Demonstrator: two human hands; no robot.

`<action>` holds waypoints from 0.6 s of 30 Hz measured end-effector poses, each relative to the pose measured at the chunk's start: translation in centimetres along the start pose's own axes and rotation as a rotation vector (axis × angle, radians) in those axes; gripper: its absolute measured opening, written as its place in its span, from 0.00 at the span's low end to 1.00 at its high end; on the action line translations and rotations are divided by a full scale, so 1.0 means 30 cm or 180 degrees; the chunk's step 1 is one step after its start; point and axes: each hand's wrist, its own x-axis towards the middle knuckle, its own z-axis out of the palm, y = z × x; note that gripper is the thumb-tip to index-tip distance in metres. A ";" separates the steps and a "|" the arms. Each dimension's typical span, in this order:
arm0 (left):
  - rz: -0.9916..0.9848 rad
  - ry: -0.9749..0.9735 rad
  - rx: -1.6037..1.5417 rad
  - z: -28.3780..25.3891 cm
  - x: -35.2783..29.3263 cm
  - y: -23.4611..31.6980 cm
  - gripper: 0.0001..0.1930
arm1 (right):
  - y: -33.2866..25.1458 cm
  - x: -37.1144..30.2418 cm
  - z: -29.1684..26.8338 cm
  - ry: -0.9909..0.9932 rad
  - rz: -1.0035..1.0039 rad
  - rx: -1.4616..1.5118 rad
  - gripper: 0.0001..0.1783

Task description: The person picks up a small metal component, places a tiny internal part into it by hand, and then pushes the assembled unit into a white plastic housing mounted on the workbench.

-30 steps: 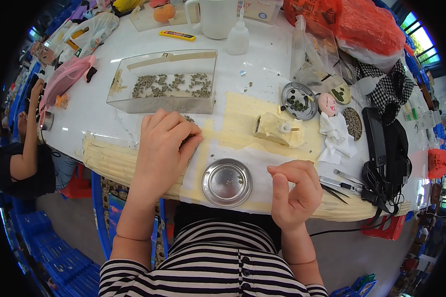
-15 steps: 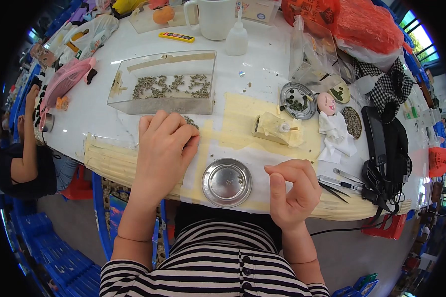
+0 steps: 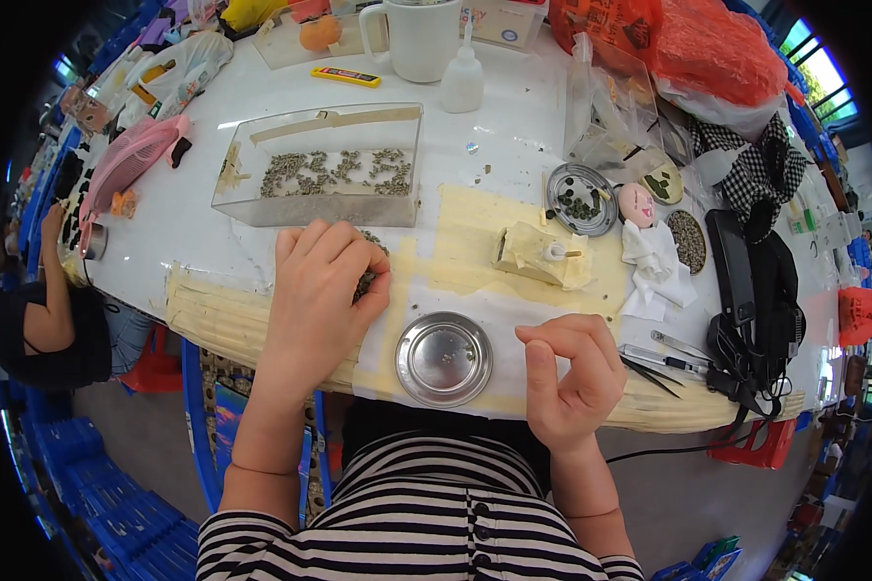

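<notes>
My left hand is over a small heap of greenish-grey bits, just in front of a clear plastic box. Its thumb and index finger curve together at the tips, and bits show in the gap between them. Whatever they pinch is too small to make out. My right hand hovers at the table's front edge, fingers curled and thumb against the index finger; anything between them is hidden. Between my hands sits a round, shallow metal dish with a few tiny specks in it. More greenish-grey bits lie inside the box.
A tape-wrapped block with a small peg stands beyond my right hand. Right of it are a dish of dark green pieces, crumpled tissue and tweezers. A white jug and squeeze bottle stand behind. A co-worker sits at left.
My left thumb and index finger have shifted slightly, and bits now show between them. My right hand has hardly moved. The co-worker's arm at left has lowered.
</notes>
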 end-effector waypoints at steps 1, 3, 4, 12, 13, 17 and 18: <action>0.0020 0.0046 0.0001 -0.002 0.002 0.002 0.07 | -0.001 0.000 0.000 0.0000 0.0000 -0.0001 0.04; 0.0052 0.0138 -0.0160 0.003 0.004 0.006 0.07 | 0.002 -0.002 0.002 0.0003 0.0010 -0.0015 0.04; 0.0062 0.0186 -0.0316 0.005 0.003 0.011 0.07 | 0.006 -0.004 0.004 -0.0008 0.0001 -0.0013 0.05; 0.0138 0.0132 -0.2133 0.004 0.031 0.165 0.11 | 0.012 0.008 0.021 -0.0088 -0.0005 0.0062 0.09; 0.0163 0.0126 -0.2211 0.016 0.033 0.176 0.11 | 0.011 0.007 0.020 -0.0080 0.0036 0.0080 0.08; 0.0431 0.0179 -0.2176 0.077 0.034 0.165 0.13 | 0.011 0.003 0.014 -0.0050 0.0206 0.0123 0.08; 0.0449 0.0230 -0.2207 0.090 0.030 0.163 0.13 | 0.010 0.004 0.013 -0.0054 0.0248 0.0134 0.08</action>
